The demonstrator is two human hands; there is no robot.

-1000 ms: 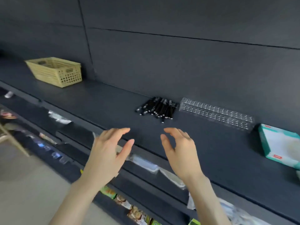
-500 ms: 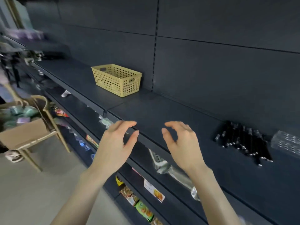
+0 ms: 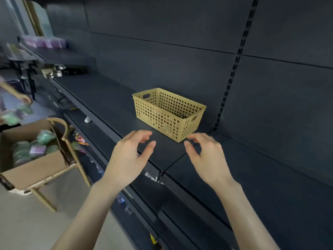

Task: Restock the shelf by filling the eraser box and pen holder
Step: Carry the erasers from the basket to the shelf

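both hands (image 3: 126,159) and forearms bare, no sleeves or jewellery.

The basket (image 3: 169,113) is pale yellow with a regular pattern of small round holes in its walls. The shelf (image 3: 111,98) and the back panel (image 3: 162,56) are dark grey-blue. The cardboard box (image 3: 36,165) is brown and holds green and purple packets (image 3: 36,148).

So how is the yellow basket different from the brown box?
The basket is yellow plastic full of little holes; the box is plain brown cardboard with solid sides. The basket sits on the dark shelf; the box rests lower, on a wooden stand. The basket looks almost empty; the box holds many greenish packets. Both are open on top.
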